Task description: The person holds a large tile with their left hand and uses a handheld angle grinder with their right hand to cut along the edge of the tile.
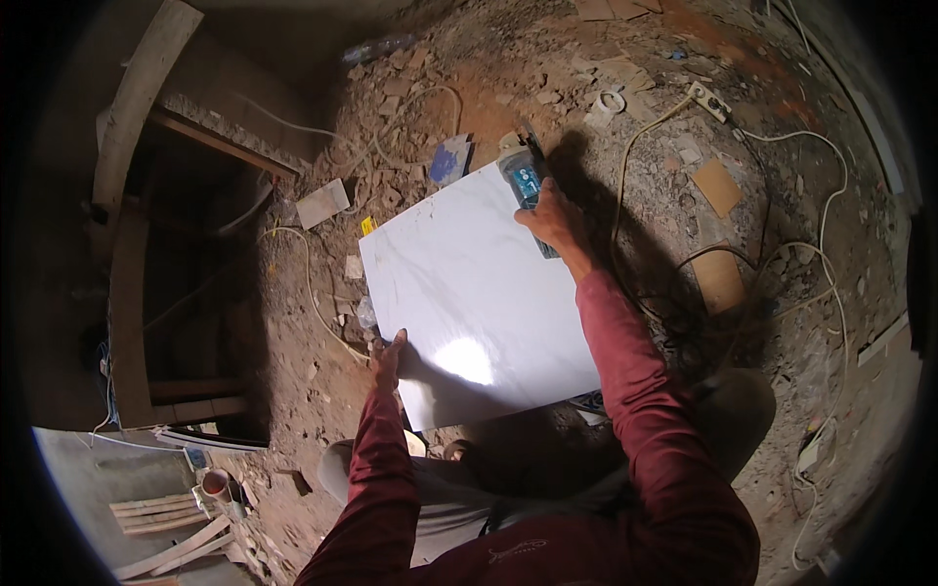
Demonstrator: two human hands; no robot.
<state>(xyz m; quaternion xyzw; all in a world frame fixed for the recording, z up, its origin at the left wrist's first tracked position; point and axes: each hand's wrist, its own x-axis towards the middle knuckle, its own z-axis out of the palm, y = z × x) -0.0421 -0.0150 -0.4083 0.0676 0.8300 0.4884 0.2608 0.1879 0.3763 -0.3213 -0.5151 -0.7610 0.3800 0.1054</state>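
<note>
A large white tile point(479, 283) with faint grey veining lies tilted in front of me, with bright light reflecting near its lower left. My left hand point(389, 356) grips its left edge near the lower corner, thumb on top and fingers partly hidden. My right hand point(547, 220) is closed on a teal and grey handheld power cutting tool point(520, 171) resting along the tile's upper right edge. A small yellow label point(368, 226) sticks out at the upper left corner. My legs are bent beneath the tile's near side.
Rubble-strewn ground holds a blue-faced tile scrap point(449, 156), cardboard-coloured pieces point(716, 188), a white ring point(610, 102) and looping cables. A power strip point(709, 102) lies upper right. A dark opening with wooden boards point(137, 117) is at left; a bucket point(217, 485) stands lower left.
</note>
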